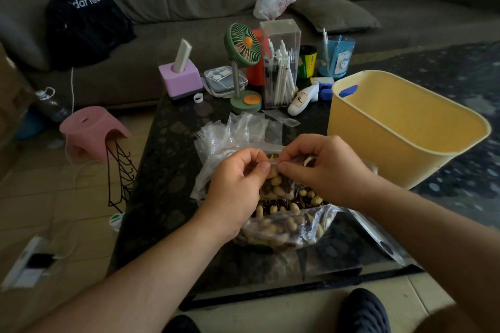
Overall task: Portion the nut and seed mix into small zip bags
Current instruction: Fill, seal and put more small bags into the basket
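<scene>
A small clear zip bag point(278, 184) holding peanuts and dark seeds hangs between my hands over the dark table point(167, 170). My left hand point(238, 184) pinches the bag's top strip from the left. Close beside it, my right hand point(322, 165) pinches the same strip from the right. Under the small bag lies a large clear bag of nut and seed mix point(289, 224), open at the top. A heap of empty small zip bags point(238, 130) lies just behind my hands.
A yellow plastic bin point(400, 127) stands at the right of the table. Behind are a green desk fan point(243, 62), a clear pen box point(281, 62), a purple holder point(180, 78) and a lidded tray point(224, 81). A pink stool point(92, 130) sits on the floor left.
</scene>
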A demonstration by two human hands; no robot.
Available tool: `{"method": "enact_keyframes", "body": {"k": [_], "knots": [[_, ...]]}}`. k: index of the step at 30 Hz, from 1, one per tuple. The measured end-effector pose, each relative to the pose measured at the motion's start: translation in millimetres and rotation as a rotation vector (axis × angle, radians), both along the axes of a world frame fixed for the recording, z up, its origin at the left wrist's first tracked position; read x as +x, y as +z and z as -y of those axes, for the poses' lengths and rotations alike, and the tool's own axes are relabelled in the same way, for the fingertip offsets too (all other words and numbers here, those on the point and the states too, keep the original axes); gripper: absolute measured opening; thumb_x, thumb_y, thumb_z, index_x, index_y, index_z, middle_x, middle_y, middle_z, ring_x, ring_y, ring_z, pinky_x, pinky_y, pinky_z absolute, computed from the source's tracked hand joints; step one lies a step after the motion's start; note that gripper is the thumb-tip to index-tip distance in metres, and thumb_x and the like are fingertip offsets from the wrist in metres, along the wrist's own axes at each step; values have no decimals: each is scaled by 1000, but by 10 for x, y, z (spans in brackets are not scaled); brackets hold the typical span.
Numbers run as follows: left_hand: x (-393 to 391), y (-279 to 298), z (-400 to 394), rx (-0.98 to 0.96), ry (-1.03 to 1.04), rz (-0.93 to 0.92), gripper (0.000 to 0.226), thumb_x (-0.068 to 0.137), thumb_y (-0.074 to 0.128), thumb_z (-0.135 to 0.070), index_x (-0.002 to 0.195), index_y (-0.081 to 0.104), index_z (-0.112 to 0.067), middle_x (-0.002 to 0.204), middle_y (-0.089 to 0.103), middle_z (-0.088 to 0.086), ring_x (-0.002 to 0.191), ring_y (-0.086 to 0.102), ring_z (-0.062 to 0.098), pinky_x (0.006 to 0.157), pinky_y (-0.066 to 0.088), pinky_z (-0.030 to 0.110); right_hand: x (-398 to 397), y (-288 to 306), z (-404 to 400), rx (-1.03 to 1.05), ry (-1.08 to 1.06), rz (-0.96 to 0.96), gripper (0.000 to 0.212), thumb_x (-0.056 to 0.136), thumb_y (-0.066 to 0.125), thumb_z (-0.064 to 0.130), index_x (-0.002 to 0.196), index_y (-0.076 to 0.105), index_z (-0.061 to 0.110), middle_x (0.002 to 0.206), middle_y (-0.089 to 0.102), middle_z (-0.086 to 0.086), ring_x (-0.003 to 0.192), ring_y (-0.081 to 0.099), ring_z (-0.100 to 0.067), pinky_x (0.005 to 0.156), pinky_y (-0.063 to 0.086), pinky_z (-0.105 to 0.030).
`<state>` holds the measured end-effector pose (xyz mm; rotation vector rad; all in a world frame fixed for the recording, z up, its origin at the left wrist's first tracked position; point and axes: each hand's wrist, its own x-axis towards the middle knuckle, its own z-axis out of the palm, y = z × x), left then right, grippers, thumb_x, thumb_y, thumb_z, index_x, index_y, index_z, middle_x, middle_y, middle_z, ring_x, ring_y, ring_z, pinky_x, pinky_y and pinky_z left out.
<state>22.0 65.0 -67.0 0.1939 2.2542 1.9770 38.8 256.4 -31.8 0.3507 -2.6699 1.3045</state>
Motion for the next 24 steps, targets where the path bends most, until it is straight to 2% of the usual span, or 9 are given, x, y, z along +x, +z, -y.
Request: {"method": "enact_keyframes", "body": {"k": [3,8,11,17,24], "knots": [[20,35,-10,22,-4,21,17,105,63,-15,94,72,-25,75,68,-17,73,61,-1,78,49,30,-5,2,11,18,-5,11,7,90,79,27,88,74,32,84,72,15,81,69,-2,68,56,-19],[26,83,8,58,-27,-28,7,101,70,-20,99,76,-22,94,79,-4,95,75,12,88,60,31,-24,30,-21,-35,-23,65,3,91,77,29,89,76,29,82,75,10,79,70,-7,70,58,-21],[20,76,20,-28,-29,-107,7,100,71,-23,100,77,-27,96,79,-11,94,74,4,86,59,23,-13,49,-24,-93,-2,111,3,92,77,26,89,77,26,84,76,8,78,71,-9,71,58,-20],[-3,71,48,-68,-50,-147,6,99,72,-23,99,76,-28,94,79,-12,92,74,3,83,57,18,-15,61,-39,-114,1,169,5,91,77,28,92,78,22,86,77,3,83,72,-15,76,60,-27],[-13,68,60,-73,-56,-159,8,100,72,-20,98,76,-27,92,78,-12,88,73,3,79,56,15,-7,75,-30,-121,10,176,6,90,78,28,90,78,22,85,77,6,81,71,-11,74,58,-19]]}}
